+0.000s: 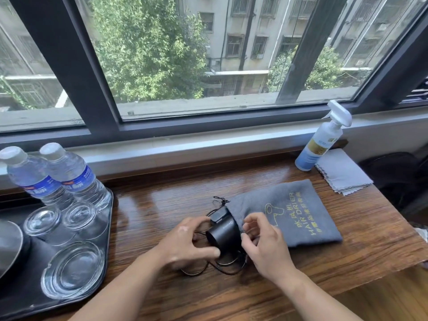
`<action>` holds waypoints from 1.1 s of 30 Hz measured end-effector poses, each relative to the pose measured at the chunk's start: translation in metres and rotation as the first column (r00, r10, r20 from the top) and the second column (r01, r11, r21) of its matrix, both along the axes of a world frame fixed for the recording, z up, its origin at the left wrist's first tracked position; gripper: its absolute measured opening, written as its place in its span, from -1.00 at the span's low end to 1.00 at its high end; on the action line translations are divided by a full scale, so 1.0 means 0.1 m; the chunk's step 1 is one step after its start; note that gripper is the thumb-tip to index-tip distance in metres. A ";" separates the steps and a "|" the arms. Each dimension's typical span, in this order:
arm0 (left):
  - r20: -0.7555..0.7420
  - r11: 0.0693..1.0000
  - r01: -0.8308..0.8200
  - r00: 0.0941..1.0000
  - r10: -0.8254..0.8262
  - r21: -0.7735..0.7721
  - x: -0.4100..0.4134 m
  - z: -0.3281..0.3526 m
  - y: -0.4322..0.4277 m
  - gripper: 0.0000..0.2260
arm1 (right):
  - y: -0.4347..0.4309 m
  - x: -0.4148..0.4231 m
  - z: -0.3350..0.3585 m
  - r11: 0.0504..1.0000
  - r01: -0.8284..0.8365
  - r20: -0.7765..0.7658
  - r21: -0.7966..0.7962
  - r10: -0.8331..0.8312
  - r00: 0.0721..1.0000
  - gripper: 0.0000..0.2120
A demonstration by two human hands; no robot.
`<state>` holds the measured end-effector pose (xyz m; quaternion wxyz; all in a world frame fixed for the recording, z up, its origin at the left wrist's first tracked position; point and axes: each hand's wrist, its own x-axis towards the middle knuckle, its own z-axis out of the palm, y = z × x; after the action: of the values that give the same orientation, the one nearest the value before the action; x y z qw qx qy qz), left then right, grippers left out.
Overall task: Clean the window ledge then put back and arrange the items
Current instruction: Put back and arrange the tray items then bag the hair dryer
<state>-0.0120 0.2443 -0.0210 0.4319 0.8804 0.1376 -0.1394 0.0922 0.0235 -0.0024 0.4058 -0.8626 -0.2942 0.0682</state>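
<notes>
Dryer [223, 235] lies mid tabletop [162, 205], black, barrel end towards camera, rear half inside the mouth of the grey bag [289, 212]. The bag lies flat, running off to the right, yellow "HAIR DRIER" print facing up, drawstring knot just behind the dryer.

Left grip [185, 242]: fingers and thumb curled round the dryer barrel from the left, thumb low, fingers over the top. It has hold of the dryer.

Right grip [266, 246]: fingers curled in, pinching the bag's mouth edge beside the dryer.

Cord [208, 269] lies in loose loops on the wood under and in front of both grips.

Left side: black tray [108, 216] with two water bottles [30, 177] upright at the back, touching each other. In front of them sit two glasses [42, 222] side by side, and nearer the camera a glass ashtray [73, 269]. A metal kettle [9, 244] is cut off by the left edge.

Right rear: spray bottle [319, 144] upright against the sill, white trigger on top. A folded grey cloth [342, 172] lies just beside it, close to the bag's far corner. I can't tell whether cloth and bag touch.
</notes>
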 end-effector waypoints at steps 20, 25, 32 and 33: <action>0.081 0.896 -0.311 0.950 0.301 0.318 0.15 0.11 -0.63 -0.11 | -0.34 0.02 -0.12 0.870 0.281 -0.150 -0.406 -0.366 0.918 -0.50; 0.065 0.868 -0.395 0.916 0.395 0.301 0.00 0.10 -0.73 -0.09 | -0.03 0.33 -0.17 0.924 0.154 -0.173 -0.350 -0.225 0.959 -0.43; 0.085 0.941 -0.284 0.958 0.273 0.183 -0.25 0.17 -0.67 -0.26 | -0.02 0.54 -0.18 0.961 -0.061 -0.186 -0.271 0.010 0.983 -0.39; 0.129 0.941 -0.299 0.951 0.280 0.157 -0.23 0.16 -0.58 -0.37 | -0.08 0.51 -0.18 0.970 -0.051 -0.198 -0.236 0.003 0.980 -0.44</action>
<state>-0.0351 0.1858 -0.0054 0.3755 0.8911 0.2545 -0.0155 0.1431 0.0159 -0.0204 0.3246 -0.8902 -0.2542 0.1937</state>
